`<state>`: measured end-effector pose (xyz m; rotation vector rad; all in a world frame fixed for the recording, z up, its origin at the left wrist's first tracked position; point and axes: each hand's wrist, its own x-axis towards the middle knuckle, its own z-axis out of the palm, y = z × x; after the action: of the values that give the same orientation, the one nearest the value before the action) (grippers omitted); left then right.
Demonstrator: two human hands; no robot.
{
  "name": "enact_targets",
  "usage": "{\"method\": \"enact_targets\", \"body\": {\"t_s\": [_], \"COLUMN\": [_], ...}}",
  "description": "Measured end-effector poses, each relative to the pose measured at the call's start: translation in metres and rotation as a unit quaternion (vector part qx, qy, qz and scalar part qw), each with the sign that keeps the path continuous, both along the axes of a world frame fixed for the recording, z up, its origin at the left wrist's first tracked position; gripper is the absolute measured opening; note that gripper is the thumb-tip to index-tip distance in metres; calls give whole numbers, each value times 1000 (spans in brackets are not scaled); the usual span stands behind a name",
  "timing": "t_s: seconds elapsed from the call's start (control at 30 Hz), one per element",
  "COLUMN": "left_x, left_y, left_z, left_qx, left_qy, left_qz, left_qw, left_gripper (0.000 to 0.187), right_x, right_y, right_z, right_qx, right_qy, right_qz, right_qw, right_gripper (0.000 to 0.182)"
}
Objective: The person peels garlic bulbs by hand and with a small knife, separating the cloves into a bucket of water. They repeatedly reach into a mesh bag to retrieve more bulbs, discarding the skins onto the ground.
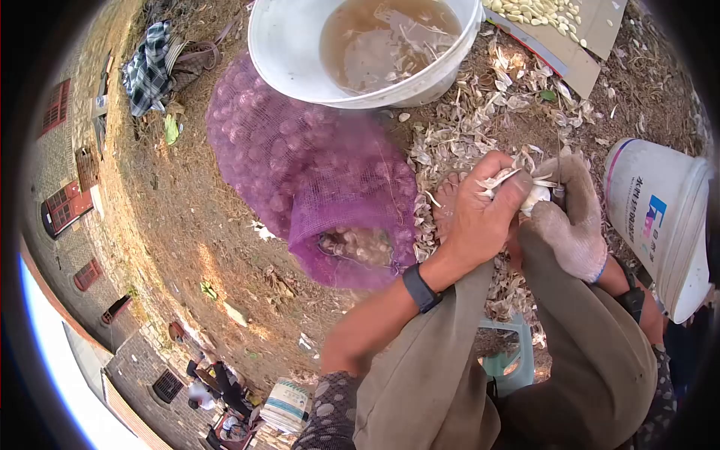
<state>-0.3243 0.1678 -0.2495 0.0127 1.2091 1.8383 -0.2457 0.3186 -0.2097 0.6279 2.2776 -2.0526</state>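
Note:
My left hand point(480, 217), bare and with a dark band at the wrist, has its fingers closed on a garlic bulb point(534, 198) with loose papery skin. Against the bulb's other side is my right hand point(574, 217), in a pale, dirty glove, fingers curled around a thin blade point(558, 161) that stands upright beside the bulb. Both hands meet above my knees. White garlic skins point(480, 127) lie scattered on the ground beyond them. A purple mesh sack point(300, 157) full of bulbs lies at the left, its mouth open toward me.
A white basin point(289, 67) of cloudy water stands at the top. Peeled cloves point(536, 11) lie on cardboard point(585, 71) at top right. A white bucket point(652, 214) is tipped at right. A green stool point(517, 352) shows below; another person point(225, 390) is at lower left.

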Motion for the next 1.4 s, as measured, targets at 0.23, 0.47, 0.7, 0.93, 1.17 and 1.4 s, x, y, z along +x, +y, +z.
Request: {"method": "enact_targets", "body": {"t_s": [0.23,0.47,0.7,0.93,1.17,1.4], "left_x": [-6,-6,-10,-5,-1,-38], "left_y": [-3,-2,-17,-5,-6,-27], "left_z": [2,0,-4,8,16,82], "left_qx": [112,30,-194,-96,11,193], "left_qy": [-201,-53,303,237,102,336], "left_qz": [32,122,-80,-82,89,-121], "left_qw": [973,991,930,963,991,914], "left_gripper": [21,24,49,34,38,16], "right_x": [5,10,5,6,12,36], "right_y": [6,16,17,17,26,42], "right_z": [-4,-6,-8,-7,-8,-18], "right_qx": [-168,-120,13,52,-127,-160], "right_qy": [-24,17,4,-76,-55,-175], "right_qz": [1,-7,-37,-12,-117,-172], "right_qw": [986,993,999,996,983,956], "right_gripper": [30,27,23,19,25,21]}}
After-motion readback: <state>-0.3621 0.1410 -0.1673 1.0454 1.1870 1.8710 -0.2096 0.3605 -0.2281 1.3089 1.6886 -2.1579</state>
